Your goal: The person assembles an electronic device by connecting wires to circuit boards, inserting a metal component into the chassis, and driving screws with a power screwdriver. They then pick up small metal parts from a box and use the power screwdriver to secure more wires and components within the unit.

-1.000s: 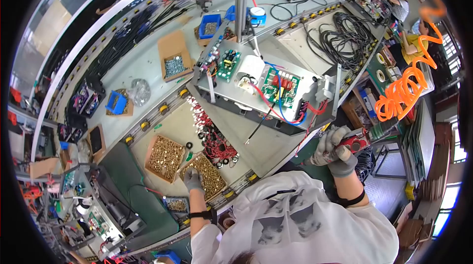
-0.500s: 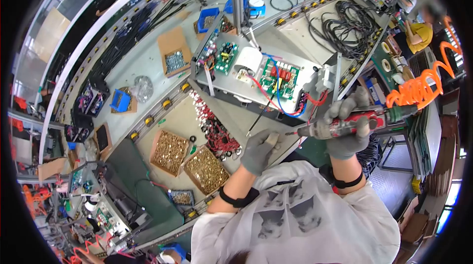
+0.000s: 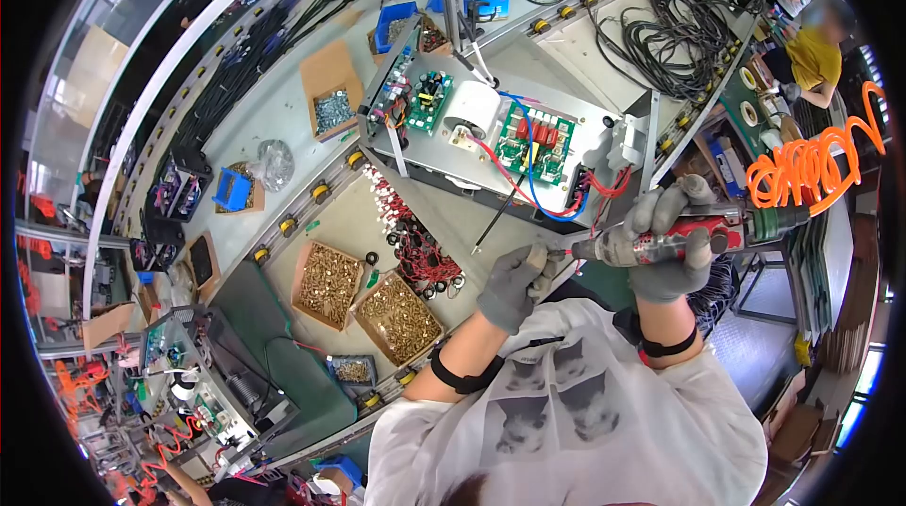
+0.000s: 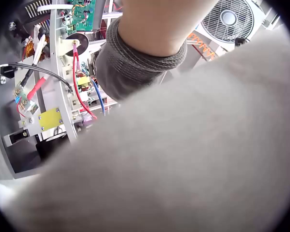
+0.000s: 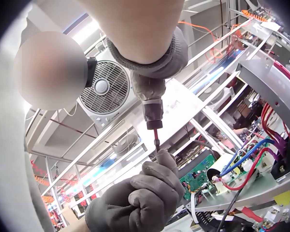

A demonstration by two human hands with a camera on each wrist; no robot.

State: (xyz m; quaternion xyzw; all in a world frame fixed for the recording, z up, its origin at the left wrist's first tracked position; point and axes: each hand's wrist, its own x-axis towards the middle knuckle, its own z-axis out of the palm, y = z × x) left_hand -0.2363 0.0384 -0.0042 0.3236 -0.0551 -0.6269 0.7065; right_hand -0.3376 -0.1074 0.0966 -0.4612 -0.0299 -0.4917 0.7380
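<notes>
My gloved right hand (image 3: 666, 285) grips a red and grey power screwdriver (image 3: 665, 247), its bit pointing left in the head view. At the bit's end is my gloved left hand (image 3: 512, 291), fingers curled. In the right wrist view the thumb and forefinger of the left hand (image 5: 145, 195) pinch the tip of the bit (image 5: 155, 134); anything between them is hidden. Both hands are close to the near edge of the bench, in front of a metal chassis (image 3: 590, 143) carrying a green circuit board (image 3: 545, 166). A sleeve blocks most of the left wrist view.
Brass fasteners (image 3: 327, 285) fill two cardboard boxes on the bench at left, beside a bundle of red and black leads (image 3: 427, 261). Behind the chassis lies a coil of black cable (image 3: 672, 43). An orange coiled hose (image 3: 802, 171) hangs at the right.
My left hand has come from the nearer box of fasteners rightward to the bit's tip. The right hand has raised the screwdriver, and the orange hose has swung.
</notes>
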